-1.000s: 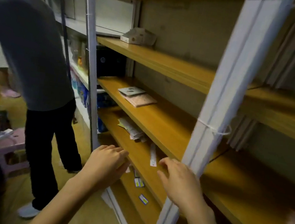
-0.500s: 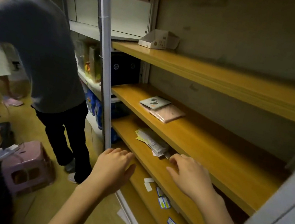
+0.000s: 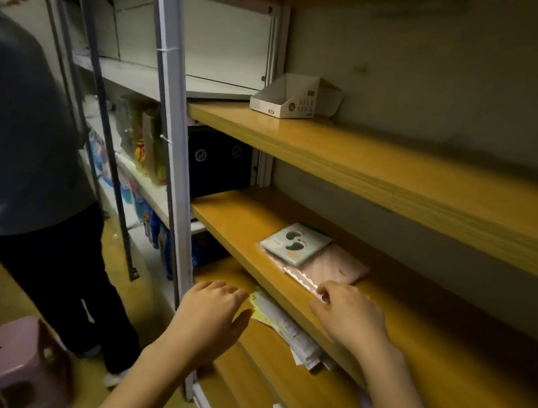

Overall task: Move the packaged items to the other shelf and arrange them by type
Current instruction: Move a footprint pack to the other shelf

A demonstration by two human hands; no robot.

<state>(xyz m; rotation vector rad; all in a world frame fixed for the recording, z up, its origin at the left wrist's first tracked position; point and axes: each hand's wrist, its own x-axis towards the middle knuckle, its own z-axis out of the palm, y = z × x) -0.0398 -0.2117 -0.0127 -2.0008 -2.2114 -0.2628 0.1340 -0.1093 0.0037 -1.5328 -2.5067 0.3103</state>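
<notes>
Setting: storeroom rack of wooden shelves on grey metal posts; another person [image 3: 28,135] stands to the left beside a pink stool [image 3: 10,361].
Top shelf [image 3: 370,159]: holds only an open cardboard box [image 3: 292,98], which looks empty.
Middle shelf [image 3: 432,337]: a teal packet [image 3: 296,242] with footprint marks lies on top of a pink packet [image 3: 342,266], both flat near the front edge.
Lower shelf [image 3: 302,398]: a loose pile of white and yellow packets [image 3: 290,335] lies half hidden under the middle shelf's edge.
Right hand [image 3: 348,315]: fingers bent at the near corner of the pink packet and touching it; whether they have pinched it I cannot tell.
Left hand [image 3: 210,313]: fingers relaxed and spread, holding nothing, hovering just beside the pile.
Progress: early, by my judgement; two kinds lie overlapped on one shelf, and the pile below looks unsorted.
Left to do: probably lift the pink and teal packets, gather the pile, carry everything across and group it by kind.
</notes>
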